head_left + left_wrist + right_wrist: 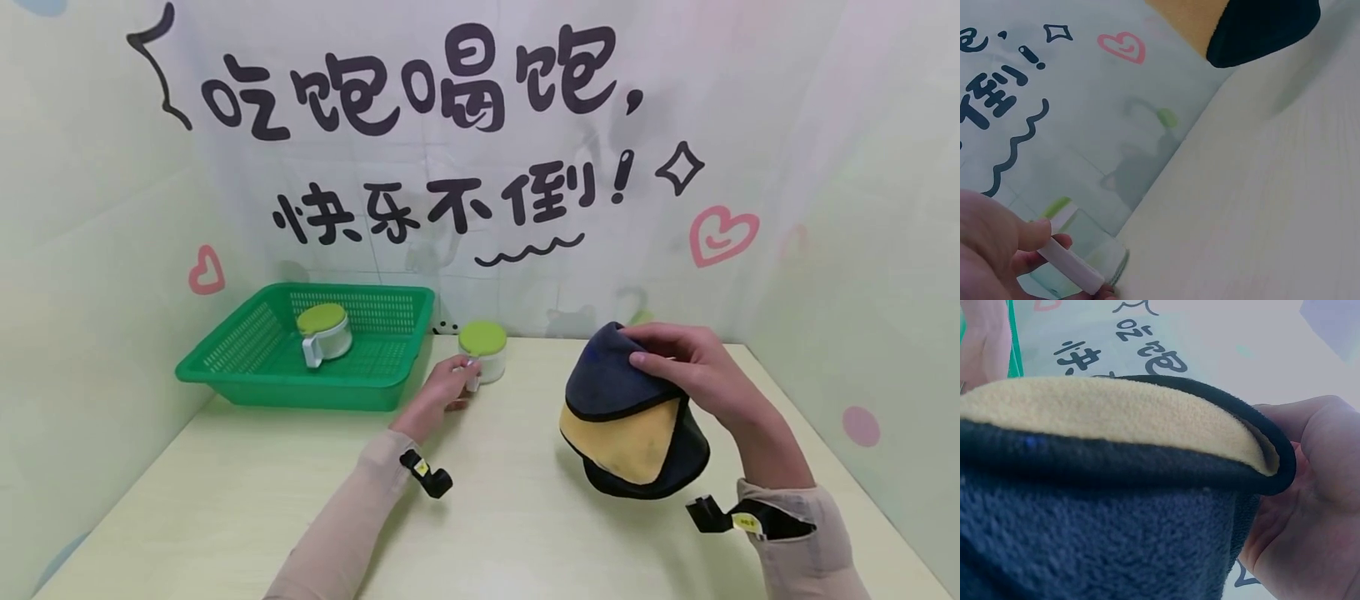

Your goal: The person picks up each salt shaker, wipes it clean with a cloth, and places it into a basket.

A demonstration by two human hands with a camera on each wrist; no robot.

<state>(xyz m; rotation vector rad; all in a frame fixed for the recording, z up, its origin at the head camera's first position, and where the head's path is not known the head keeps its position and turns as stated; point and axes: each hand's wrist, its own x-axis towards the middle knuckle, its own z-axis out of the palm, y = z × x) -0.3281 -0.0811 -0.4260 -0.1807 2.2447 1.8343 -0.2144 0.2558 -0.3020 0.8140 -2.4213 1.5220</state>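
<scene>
My left hand (pixel 444 386) grips the white handle (pixel 1074 267) of a seasoning jar (pixel 492 367) with a green lid and a clear body, near the table's back edge. In the left wrist view, the thumb of that left hand (pixel 988 240) lies along the handle. Off to the right, my right hand (pixel 697 364) pinches a two-sided cloth (pixel 618 379) by its upper part, fingers and thumb on either side. The cloth is dark blue and yellow with black edging, and hangs in folds above the table. Up close in the right wrist view, its fleecy blue face (pixel 1097 537) fills the lower part.
A green plastic basket (pixel 303 393) stands at the back left, close to the wall. Inside it sits a second green-lidded jar (pixel 335 340), its handle facing the front. Behind the pale wooden table (pixel 510 500) hangs a white printed backdrop (pixel 420 158).
</scene>
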